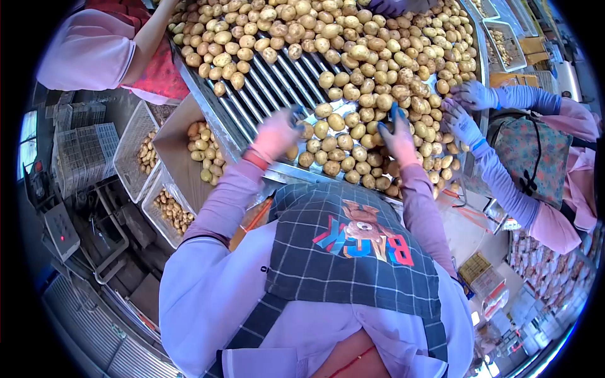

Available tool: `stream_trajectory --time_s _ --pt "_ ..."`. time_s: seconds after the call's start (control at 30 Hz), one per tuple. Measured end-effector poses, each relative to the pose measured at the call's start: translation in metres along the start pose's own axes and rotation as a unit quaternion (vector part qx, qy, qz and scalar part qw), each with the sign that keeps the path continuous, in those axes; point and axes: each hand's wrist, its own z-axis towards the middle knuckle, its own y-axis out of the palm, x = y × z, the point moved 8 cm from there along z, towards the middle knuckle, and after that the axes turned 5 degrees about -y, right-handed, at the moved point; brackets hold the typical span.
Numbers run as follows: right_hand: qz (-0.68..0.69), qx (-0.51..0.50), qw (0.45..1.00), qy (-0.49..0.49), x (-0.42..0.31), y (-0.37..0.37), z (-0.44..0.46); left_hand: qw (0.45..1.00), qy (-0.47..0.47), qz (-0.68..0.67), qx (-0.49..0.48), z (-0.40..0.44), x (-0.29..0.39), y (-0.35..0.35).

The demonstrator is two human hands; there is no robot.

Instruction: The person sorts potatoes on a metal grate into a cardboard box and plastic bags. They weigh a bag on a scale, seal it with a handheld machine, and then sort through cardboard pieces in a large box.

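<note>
A thick layer of potatoes covers much of a metal roller table in front of me. My left hand, in a pink glove with dark fingertips, is at the table's near left edge, beside some potatoes. It is smeared by motion, so its grip cannot be made out. My right hand, gloved alike, reaches over the potatoes near the middle of the near side. Its blue fingertips are spread apart, touching or just above the potatoes, with nothing visibly held.
At right, a co-worker's gloved hands reach over the potatoes. Another person's arm is at upper left. A cardboard-lined bin and white crates with potatoes stand left. More crates stand at upper right.
</note>
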Motion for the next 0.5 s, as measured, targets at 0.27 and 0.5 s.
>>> stream_trajectory --time_s 0.27,0.5 --pt "-0.094 0.068 0.989 -0.097 -0.014 0.014 -0.009 0.988 0.085 0.060 0.117 0.005 -0.003 0.033" --pt "0.042 0.146 0.988 -0.014 0.006 -0.008 -0.064 0.824 -0.042 -0.482 0.296 -0.095 -0.158 -0.112"
